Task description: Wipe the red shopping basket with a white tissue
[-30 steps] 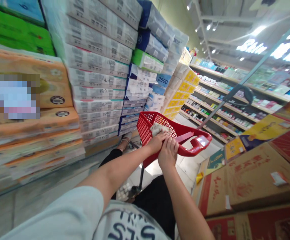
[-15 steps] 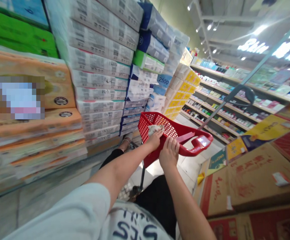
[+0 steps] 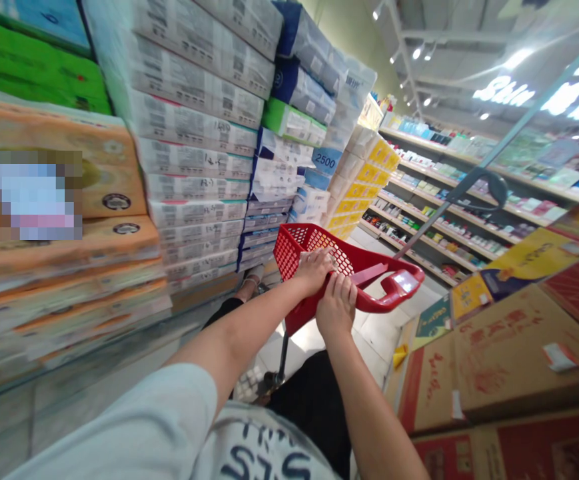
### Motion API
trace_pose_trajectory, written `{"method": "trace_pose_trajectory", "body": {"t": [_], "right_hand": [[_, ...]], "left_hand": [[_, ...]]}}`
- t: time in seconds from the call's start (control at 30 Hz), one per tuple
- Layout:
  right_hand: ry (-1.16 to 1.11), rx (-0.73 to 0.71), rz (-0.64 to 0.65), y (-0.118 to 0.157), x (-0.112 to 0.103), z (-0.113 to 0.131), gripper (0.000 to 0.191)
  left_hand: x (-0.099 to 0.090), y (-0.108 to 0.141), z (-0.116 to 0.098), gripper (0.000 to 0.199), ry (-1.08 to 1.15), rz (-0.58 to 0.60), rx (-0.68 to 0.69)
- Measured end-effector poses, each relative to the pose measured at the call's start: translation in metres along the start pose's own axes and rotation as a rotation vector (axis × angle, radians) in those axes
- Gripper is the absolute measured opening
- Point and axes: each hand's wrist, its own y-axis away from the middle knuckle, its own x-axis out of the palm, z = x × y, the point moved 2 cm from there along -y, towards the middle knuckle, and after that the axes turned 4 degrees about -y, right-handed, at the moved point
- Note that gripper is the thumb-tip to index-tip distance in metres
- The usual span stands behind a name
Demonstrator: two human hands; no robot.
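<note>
Cart [image 3: 301,316]: red, its perforated basket wall beyond the hands and its looped handle [image 3: 409,283] off to the right; stands on tiled floor [image 3: 372,330], close in front of the wearer.
Left hand [image 3: 314,272]: laid over the cloth at the cart's near rim, fingers pointing inward; grasping the cloth, though the palm side is hidden.
Cloth [image 3: 323,252]: pale, mostly covered by the left hand; a crumpled edge shows past the fingers, inside the basket.
Right hand [image 3: 336,307]: just beside the left, fingers curled over the cart's rim and gripping it.
Wearer: pale short sleeve [image 3: 169,417], dark lettering on the shirt front, black trousers.
Left side: orange packs [image 3: 114,233] piled low, green packs [image 3: 34,77] above them; next, a tall stack of whitish packs [image 3: 199,127], handwritten figures on several.
Beyond the cart: blue box [image 3: 325,159] marked 2500, yellow-fronted packs [image 3: 362,183] beside it, long product shelves [image 3: 434,187] farther back.
Right side: brown cartons [image 3: 514,347] with red print; a slanting grey pole [image 3: 429,223] carries a dark ring.
Overhead: spotlights and white lit lettering [image 3: 503,91].
</note>
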Motion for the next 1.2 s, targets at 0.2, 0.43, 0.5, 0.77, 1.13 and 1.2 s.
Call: {"method": "trace_pose_trajectory", "body": {"t": [0.2,0.43,0.5,0.77,1.13,1.2], "right_hand": [[-0.015,0.009,0.018,0.0,-0.003,0.0,0.056],[0.037,0.011,0.04,0.001,0.0,0.001,0.058],[0.043,0.009,0.041,0.001,0.001,0.001,0.058],[-0.04,0.035,0.046,0.0,0.001,0.0,0.059],[0.002,0.02,0.034,0.0,0.002,0.0,0.056],[-0.004,0.02,0.028,0.0,0.002,0.001,0.054]], "left_hand": [[0.011,-0.002,0.022,0.045,0.022,0.235,0.156],[0.014,0.008,0.027,0.049,0.042,0.194,0.194],[0.013,0.012,0.023,0.05,0.05,0.195,0.192],[0.013,0.011,0.021,0.05,0.142,0.203,0.161],[0.041,0.034,0.024,0.063,0.276,0.079,0.049],[0.044,0.043,0.02,0.067,0.295,0.05,0.015]]}}
